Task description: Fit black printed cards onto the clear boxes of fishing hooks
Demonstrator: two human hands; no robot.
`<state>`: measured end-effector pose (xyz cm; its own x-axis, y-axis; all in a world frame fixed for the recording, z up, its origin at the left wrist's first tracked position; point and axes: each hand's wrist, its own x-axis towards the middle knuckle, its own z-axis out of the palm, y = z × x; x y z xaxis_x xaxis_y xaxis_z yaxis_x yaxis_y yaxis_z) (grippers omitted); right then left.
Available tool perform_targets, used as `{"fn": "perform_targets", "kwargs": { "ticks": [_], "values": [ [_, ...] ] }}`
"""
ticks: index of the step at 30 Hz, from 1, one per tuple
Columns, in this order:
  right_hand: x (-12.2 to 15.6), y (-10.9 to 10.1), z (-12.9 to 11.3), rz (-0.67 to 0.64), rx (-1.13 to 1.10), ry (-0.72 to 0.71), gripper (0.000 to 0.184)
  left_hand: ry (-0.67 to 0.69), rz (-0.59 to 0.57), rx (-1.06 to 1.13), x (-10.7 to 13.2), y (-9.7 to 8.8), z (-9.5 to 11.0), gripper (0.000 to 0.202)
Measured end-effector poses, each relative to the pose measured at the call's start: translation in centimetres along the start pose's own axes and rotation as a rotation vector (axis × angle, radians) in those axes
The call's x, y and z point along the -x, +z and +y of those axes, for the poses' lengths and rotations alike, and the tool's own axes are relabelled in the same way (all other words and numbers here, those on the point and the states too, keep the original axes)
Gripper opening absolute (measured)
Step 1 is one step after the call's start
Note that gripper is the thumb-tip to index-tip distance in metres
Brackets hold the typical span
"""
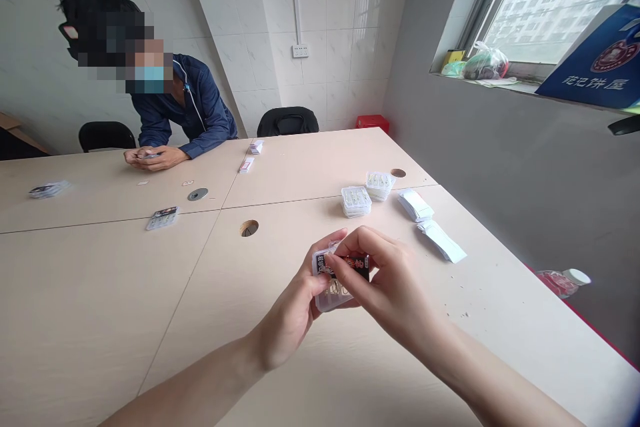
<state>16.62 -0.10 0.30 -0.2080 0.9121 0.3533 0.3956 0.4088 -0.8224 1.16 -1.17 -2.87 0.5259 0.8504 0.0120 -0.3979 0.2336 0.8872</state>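
Over the pale laminate table (125, 293), a small clear plastic case (331, 298) with a black-and-red printed label, held just above the surface between both hands. Left grip (295, 300) curled around the case's left side and underside, fingers closed on the hard transparent shell. Right grip (387, 280) bearing down from the upper right, fingertips (331, 261) pinching the glossy label strip. Just beyond, two stacks of squarish clear cases (363, 193), glinting and ridged; to their right, bundles of matte white paper strips (430, 223). Nearby, a round cable hole (249, 228) cut into the tabletop. Farther off, a flat clear case (163, 217) lying on the table. Across the table, a seated co-worker (200, 113) in a navy zip jacket, both hands (155, 159) bunched around a small item, well apart from the near pair.
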Motion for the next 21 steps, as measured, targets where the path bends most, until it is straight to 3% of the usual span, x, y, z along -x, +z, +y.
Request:
{"fn": "perform_targets", "kwargs": {
  "ticks": [8, 21],
  "values": [
    [0.01, 0.00, -0.08, 0.010, -0.011, -0.011, 0.018, 0.017, -0.022, 0.000, 0.13, -0.33, -0.21, 0.055],
    [0.00, -0.04, -0.25, 0.007, -0.016, -0.036, 0.018, -0.001, 0.010, 0.055, -0.04, 0.34, 0.24, 0.043]
  ]
}}
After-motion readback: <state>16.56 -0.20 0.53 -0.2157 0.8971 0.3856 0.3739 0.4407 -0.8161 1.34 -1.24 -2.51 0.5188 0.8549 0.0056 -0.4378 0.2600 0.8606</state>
